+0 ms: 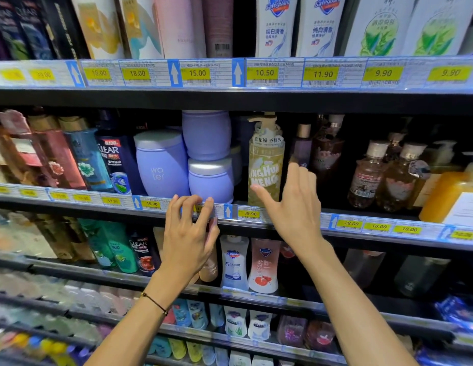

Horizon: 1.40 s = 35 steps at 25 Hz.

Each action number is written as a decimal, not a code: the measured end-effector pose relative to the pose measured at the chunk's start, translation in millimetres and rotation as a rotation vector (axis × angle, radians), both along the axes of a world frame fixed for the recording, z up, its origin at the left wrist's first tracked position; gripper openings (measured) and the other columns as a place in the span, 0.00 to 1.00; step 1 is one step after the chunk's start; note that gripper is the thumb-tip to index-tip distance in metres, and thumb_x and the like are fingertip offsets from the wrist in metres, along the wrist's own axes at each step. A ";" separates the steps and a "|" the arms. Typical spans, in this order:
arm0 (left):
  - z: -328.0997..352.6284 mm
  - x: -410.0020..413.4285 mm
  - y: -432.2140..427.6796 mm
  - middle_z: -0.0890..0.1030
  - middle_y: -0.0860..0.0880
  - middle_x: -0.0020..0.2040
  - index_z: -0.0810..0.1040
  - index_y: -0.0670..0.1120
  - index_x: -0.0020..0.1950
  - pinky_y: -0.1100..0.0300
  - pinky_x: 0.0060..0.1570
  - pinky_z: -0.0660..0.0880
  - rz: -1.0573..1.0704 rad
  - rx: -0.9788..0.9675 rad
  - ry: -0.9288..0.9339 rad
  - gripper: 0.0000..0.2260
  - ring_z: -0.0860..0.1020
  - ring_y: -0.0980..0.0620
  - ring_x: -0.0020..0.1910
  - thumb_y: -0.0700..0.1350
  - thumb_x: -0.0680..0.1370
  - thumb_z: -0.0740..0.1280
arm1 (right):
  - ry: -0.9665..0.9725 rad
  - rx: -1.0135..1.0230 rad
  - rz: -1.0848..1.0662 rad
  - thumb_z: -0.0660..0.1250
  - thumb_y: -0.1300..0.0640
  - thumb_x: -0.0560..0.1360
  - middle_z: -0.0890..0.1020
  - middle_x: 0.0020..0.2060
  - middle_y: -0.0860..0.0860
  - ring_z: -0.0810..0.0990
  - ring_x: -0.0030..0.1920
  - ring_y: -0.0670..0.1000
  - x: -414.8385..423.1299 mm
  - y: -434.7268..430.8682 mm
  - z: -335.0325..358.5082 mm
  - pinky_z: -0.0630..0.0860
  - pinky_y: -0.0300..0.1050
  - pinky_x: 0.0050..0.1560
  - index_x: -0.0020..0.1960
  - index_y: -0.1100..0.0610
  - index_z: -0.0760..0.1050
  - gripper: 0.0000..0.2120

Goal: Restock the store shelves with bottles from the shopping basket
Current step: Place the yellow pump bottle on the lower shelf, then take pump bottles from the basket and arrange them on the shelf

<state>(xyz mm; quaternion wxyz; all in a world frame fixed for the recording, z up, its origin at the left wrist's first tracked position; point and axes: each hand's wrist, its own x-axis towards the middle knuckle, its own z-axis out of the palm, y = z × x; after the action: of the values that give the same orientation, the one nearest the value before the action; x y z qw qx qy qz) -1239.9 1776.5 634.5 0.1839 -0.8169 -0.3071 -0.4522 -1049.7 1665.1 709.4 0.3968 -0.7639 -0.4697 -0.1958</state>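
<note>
Yellow-green pump bottle (265, 165) "MENG" | right grip (296, 210) apart beside it | left grip (189, 233) apart at price rail (362, 225)

I read "Safeguard" on the white plastic bottle (276, 25) at twelve o'clock, and "CLEAR" on the dark-blue bottle (112, 161) at nine.

Single head-worn view, close on the store shelves (256, 97)
The wide-angle camera faces the shelving, tilted slightly down and near enough that the rows fill the frame; a pump bottle (265, 165) sits near centre, with one row above it and more below it.
</note>
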 end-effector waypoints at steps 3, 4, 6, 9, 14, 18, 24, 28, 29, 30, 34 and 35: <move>11.8 -7.7 -5.2 0.76 0.37 0.61 0.76 0.40 0.69 0.39 0.70 0.67 -0.011 -0.029 0.134 0.20 0.74 0.34 0.59 0.47 0.80 0.65 | -0.189 0.155 0.068 0.66 0.44 0.79 0.76 0.62 0.58 0.72 0.63 0.60 -14.7 -19.7 -9.1 0.73 0.54 0.62 0.71 0.63 0.70 0.28; 14.4 -13.0 -8.1 0.75 0.37 0.63 0.74 0.40 0.72 0.39 0.70 0.66 0.006 -0.040 0.185 0.21 0.73 0.34 0.61 0.48 0.80 0.65 | -0.248 0.150 0.124 0.65 0.47 0.79 0.76 0.63 0.58 0.73 0.64 0.61 -24.3 -23.1 -13.8 0.73 0.55 0.61 0.70 0.62 0.72 0.26; 14.9 -31.9 -14.9 0.74 0.38 0.67 0.72 0.42 0.75 0.37 0.72 0.64 0.111 -0.070 0.231 0.24 0.73 0.35 0.67 0.50 0.80 0.65 | -0.322 0.116 0.265 0.65 0.50 0.78 0.77 0.62 0.59 0.74 0.65 0.62 -46.2 -21.8 -26.1 0.73 0.57 0.62 0.69 0.61 0.74 0.23; 5.2 -86.6 -24.7 0.73 0.39 0.71 0.71 0.45 0.76 0.35 0.73 0.62 0.395 -0.167 0.232 0.26 0.69 0.35 0.73 0.53 0.80 0.63 | -0.335 0.053 0.487 0.65 0.49 0.77 0.77 0.64 0.59 0.73 0.67 0.63 -86.6 -4.1 -46.4 0.71 0.59 0.66 0.71 0.60 0.74 0.25; -30.8 -210.6 -53.5 0.73 0.40 0.71 0.73 0.47 0.74 0.34 0.71 0.64 0.764 -0.418 0.298 0.26 0.68 0.35 0.73 0.58 0.80 0.60 | -0.391 -0.129 0.747 0.63 0.47 0.77 0.76 0.66 0.58 0.72 0.68 0.62 -183.6 35.4 -83.2 0.68 0.59 0.70 0.73 0.59 0.70 0.28; -71.9 -318.5 -87.0 0.76 0.39 0.68 0.75 0.46 0.71 0.34 0.66 0.69 1.029 -0.641 0.244 0.26 0.71 0.35 0.70 0.60 0.78 0.59 | -0.469 -0.267 0.970 0.61 0.46 0.76 0.77 0.65 0.59 0.74 0.67 0.62 -288.5 58.5 -119.8 0.71 0.59 0.67 0.71 0.60 0.72 0.28; -139.5 -459.5 -136.5 0.71 0.41 0.71 0.69 0.48 0.74 0.36 0.69 0.65 1.203 -0.993 0.158 0.25 0.66 0.35 0.73 0.58 0.80 0.62 | -0.579 -0.481 1.223 0.55 0.46 0.74 0.79 0.62 0.59 0.76 0.63 0.63 -456.4 71.7 -186.3 0.74 0.57 0.60 0.69 0.60 0.74 0.29; -180.5 -516.7 -151.3 0.71 0.40 0.71 0.68 0.47 0.76 0.40 0.67 0.67 1.202 -1.128 0.112 0.26 0.68 0.37 0.71 0.58 0.81 0.59 | -0.630 -0.634 1.294 0.58 0.48 0.74 0.79 0.61 0.61 0.76 0.62 0.64 -527.3 87.7 -232.9 0.77 0.58 0.57 0.68 0.61 0.75 0.27; -191.1 -529.1 -152.6 0.71 0.40 0.71 0.67 0.46 0.76 0.40 0.66 0.68 1.198 -1.163 0.098 0.26 0.68 0.37 0.70 0.57 0.82 0.60 | -0.634 -0.665 1.301 0.61 0.49 0.74 0.79 0.60 0.62 0.76 0.61 0.64 -538.9 93.2 -243.3 0.78 0.58 0.55 0.68 0.62 0.74 0.26; -200.5 -540.3 -151.6 0.71 0.40 0.71 0.65 0.47 0.77 0.41 0.66 0.68 1.192 -1.199 0.084 0.26 0.68 0.37 0.70 0.57 0.82 0.59 | -0.633 -0.692 1.309 0.63 0.50 0.74 0.79 0.60 0.62 0.76 0.61 0.65 -548.0 99.6 -253.3 0.78 0.59 0.54 0.68 0.62 0.74 0.26; -238.9 -569.5 -127.6 0.70 0.42 0.70 0.65 0.47 0.75 0.45 0.66 0.67 1.161 -1.350 0.017 0.23 0.68 0.40 0.69 0.55 0.83 0.59 | -0.639 -0.827 1.329 0.66 0.52 0.75 0.78 0.62 0.61 0.76 0.61 0.64 -571.5 136.8 -300.6 0.77 0.58 0.54 0.69 0.61 0.73 0.25; -249.0 -573.9 -119.7 0.71 0.42 0.70 0.66 0.46 0.74 0.45 0.66 0.68 1.153 -1.385 -0.012 0.21 0.69 0.40 0.68 0.54 0.84 0.59 | -0.638 -0.855 1.338 0.65 0.52 0.75 0.78 0.60 0.61 0.77 0.59 0.64 -575.8 147.6 -313.9 0.78 0.57 0.52 0.68 0.62 0.74 0.24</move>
<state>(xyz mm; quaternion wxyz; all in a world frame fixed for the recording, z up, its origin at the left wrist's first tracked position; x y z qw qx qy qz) -1813.8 1656.8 385.5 -0.1528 -0.4615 -0.8739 -0.0077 -1625.5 1812.7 395.5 -0.0443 -0.3181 -0.9446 0.0681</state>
